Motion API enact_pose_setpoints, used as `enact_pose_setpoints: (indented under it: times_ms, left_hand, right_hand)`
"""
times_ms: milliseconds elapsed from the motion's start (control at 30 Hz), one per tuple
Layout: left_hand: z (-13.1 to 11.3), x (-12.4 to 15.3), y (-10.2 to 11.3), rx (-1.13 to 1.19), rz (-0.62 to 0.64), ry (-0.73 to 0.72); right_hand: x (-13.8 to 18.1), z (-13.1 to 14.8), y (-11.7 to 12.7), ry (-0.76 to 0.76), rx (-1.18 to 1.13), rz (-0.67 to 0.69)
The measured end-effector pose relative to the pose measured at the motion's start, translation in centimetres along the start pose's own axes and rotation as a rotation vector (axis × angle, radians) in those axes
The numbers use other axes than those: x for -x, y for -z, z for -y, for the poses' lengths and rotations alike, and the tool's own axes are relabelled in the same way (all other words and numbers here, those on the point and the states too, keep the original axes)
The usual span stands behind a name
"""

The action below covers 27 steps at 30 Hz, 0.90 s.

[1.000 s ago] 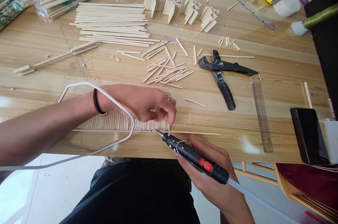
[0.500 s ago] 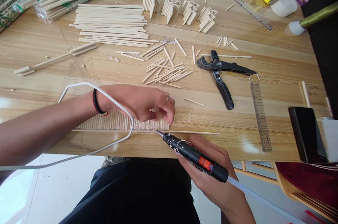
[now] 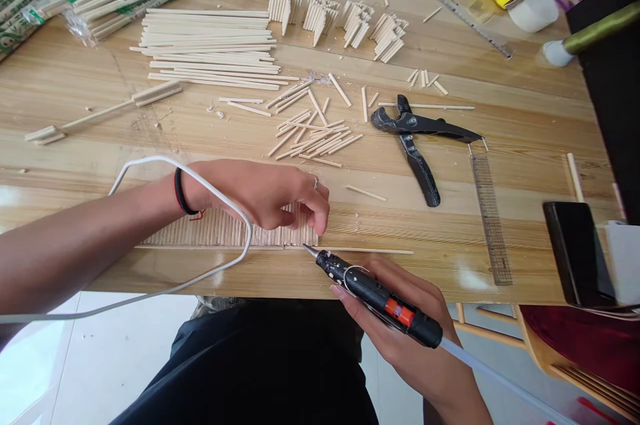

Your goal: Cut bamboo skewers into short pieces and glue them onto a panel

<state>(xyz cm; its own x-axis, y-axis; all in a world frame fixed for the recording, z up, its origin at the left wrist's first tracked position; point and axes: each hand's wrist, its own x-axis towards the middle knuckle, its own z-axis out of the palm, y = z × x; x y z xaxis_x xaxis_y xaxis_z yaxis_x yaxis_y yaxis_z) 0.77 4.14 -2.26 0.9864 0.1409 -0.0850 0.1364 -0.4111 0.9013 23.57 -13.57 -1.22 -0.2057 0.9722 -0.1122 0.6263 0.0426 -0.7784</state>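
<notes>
Black plastic, speckled with pale flecks, makes up the glue gun in the right hand, which is wrapped around its body; its metal tip has slid slightly rightward along the near edge of the row of short sticks, while the left hand has stayed where it was; the tip therefore stands closer to the row's right end, with less of that edge left to its right, which suggests steady work along the seam.

The row lies at the near side of the table, left of the gun; its sticks are pale wood, packed side by side and slightly glossy, with a thin long stick running along the near edge and out past the right end; the left hand rests over the row with bent fingers; whether it pinches anything cannot be told, and any fresh glue at the tip is too small to make out.
</notes>
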Motion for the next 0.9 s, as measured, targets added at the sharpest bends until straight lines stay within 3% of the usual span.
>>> enact_pose_setpoints:
  times_ms: [200,900]
  left_hand:
    - [-0.02,-0.02,-0.05,0.009,-0.023,0.013]
    - [0.23,0.01,-0.09,-0.031,0.000,0.013]
  right_hand:
    - [-0.08,-0.02,-0.25,0.006,-0.061,0.044]
    - [-0.22,0.01,-0.47,0.030,0.051,-0.018]
